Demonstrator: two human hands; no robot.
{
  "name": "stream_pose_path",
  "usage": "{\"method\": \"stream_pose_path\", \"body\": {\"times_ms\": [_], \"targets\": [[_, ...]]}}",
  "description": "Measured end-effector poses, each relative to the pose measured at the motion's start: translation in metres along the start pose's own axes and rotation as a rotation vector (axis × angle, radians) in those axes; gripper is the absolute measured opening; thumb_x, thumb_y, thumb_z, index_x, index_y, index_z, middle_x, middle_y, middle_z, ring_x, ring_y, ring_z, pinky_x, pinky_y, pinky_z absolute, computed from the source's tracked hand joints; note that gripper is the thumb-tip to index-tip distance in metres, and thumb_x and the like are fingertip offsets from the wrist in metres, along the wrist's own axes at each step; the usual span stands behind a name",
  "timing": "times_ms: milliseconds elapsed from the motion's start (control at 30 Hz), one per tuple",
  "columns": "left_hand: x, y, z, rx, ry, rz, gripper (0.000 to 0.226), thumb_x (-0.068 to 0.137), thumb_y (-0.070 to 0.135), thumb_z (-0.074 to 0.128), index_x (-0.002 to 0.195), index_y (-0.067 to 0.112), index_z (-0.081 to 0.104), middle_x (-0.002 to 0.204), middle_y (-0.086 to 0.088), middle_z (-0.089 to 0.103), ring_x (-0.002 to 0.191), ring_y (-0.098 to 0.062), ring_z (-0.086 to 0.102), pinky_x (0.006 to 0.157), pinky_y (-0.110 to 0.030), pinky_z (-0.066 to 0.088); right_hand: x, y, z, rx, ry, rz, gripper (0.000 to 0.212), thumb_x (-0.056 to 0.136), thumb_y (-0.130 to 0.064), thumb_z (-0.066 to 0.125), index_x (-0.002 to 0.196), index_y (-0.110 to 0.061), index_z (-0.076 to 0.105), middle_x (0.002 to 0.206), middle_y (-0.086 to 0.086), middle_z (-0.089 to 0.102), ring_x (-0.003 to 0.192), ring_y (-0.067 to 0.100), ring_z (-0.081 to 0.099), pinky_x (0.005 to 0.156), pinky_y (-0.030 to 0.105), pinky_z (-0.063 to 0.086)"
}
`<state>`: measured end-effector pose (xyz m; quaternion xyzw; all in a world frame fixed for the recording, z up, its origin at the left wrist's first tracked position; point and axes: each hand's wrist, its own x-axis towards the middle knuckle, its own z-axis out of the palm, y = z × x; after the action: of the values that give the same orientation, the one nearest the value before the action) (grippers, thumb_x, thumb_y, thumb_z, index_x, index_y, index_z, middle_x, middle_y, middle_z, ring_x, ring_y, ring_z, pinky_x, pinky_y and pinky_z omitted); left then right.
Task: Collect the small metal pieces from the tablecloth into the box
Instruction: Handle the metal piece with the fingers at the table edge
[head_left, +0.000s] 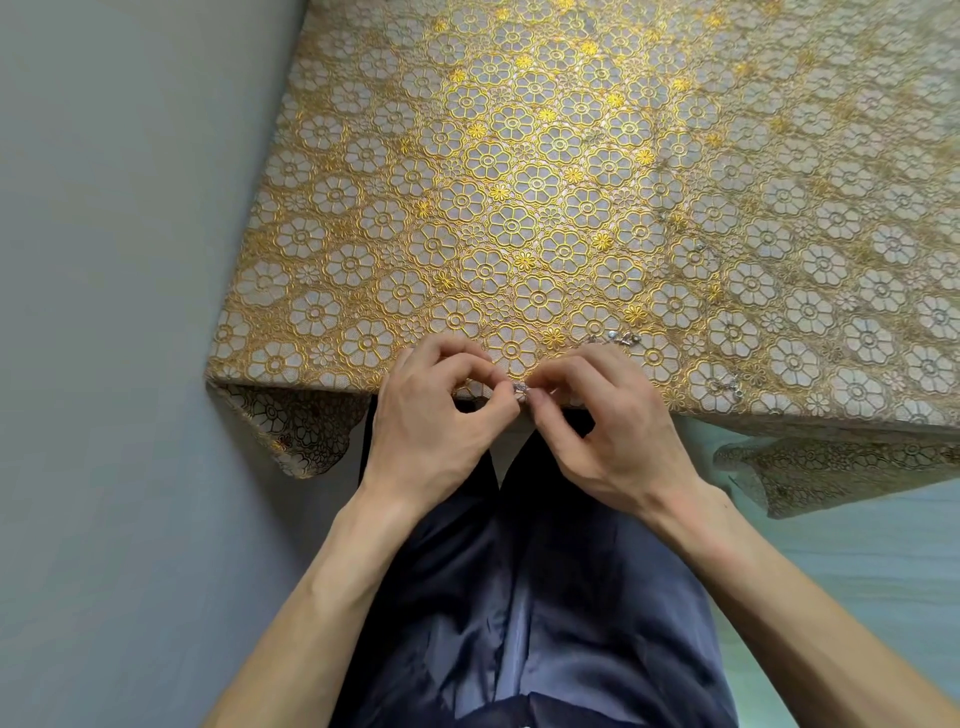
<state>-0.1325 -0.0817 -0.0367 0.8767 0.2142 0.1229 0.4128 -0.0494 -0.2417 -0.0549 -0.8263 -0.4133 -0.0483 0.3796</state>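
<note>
At the near edge of the counter: one metal piece was held just over the hem of the tablecloth, about midway along that edge.
Left hand: its thumb and forefinger pinched the piece from the left, with the other fingers curled in.
Right hand: its thumb and fingertips pinched the same piece from the right, so both hands met on it.
Pieces left on the cloth: a small cluster lay just inside the near edge, just beyond the right hand. A single piece lay further along toward the near right corner. Fainter glints deeper in on the right side were too small to be sure of.
Box: not in view, so nothing could be seen stored.
Progress: judged early or middling. One piece was in hand, several were plainly uncollected, and the drop into the box was not yet done.
Below the edge: dark trousers.
</note>
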Motion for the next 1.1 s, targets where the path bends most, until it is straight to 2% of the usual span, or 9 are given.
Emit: {"method": "stream_pose_path", "body": {"times_ms": [233, 600, 833, 1100], "targets": [[-0.0003, -0.0007, 0.0002, -0.004, 0.003, 0.006, 0.031, 0.076, 0.053, 0.058, 0.08, 0.027, 0.075, 0.099, 0.02, 0.06, 0.1, -0.005, 0.056, 0.09, -0.023, 0.044, -0.0018, -0.0023, -0.0019, -0.001, 0.019, 0.015, 0.015, 0.091, -0.022, 0.069, 0.096, -0.008, 0.071, 0.094, 0.003, 0.068, 0.088, 0.025, 0.062, 0.078, 0.042, 0.052], [-0.0008, -0.0005, -0.0003, -0.008, 0.0, 0.013, 0.03, 0.077, 0.053, 0.059, 0.081, 0.028, 0.076, 0.099, 0.02, 0.06, 0.101, -0.007, 0.057, 0.09, -0.025, 0.044, -0.0004, -0.0053, -0.0009, -0.021, 0.029, 0.02, 0.01, 0.089, -0.019, 0.067, 0.088, -0.01, 0.07, 0.085, 0.0, 0.066, 0.08, 0.024, 0.059, 0.074, 0.041, 0.049], [-0.0007, 0.0, -0.0004, -0.005, 0.001, 0.009, 0.025, 0.077, 0.05, 0.062, 0.08, 0.029, 0.075, 0.1, 0.019, 0.06, 0.1, -0.006, 0.057, 0.089, -0.025, 0.044, -0.0022, -0.0081, -0.0041, -0.019, 0.01, 0.05, 0.013, 0.085, -0.022, 0.065, 0.091, -0.01, 0.07, 0.087, 0.001, 0.065, 0.082, 0.024, 0.059, 0.076, 0.041, 0.049], [-0.0016, 0.0019, -0.0013, -0.002, -0.003, 0.007, 0.015, 0.078, 0.044, 0.068, 0.08, 0.03, 0.075, 0.1, 0.02, 0.06, 0.099, -0.005, 0.056, 0.089, -0.026, 0.044, -0.0012, -0.0082, 0.0001, -0.049, 0.056, 0.06, 0.014, 0.089, -0.024, 0.068, 0.088, -0.011, 0.07, 0.085, 0.0, 0.065, 0.08, 0.022, 0.059, 0.074, 0.038, 0.051]]}}
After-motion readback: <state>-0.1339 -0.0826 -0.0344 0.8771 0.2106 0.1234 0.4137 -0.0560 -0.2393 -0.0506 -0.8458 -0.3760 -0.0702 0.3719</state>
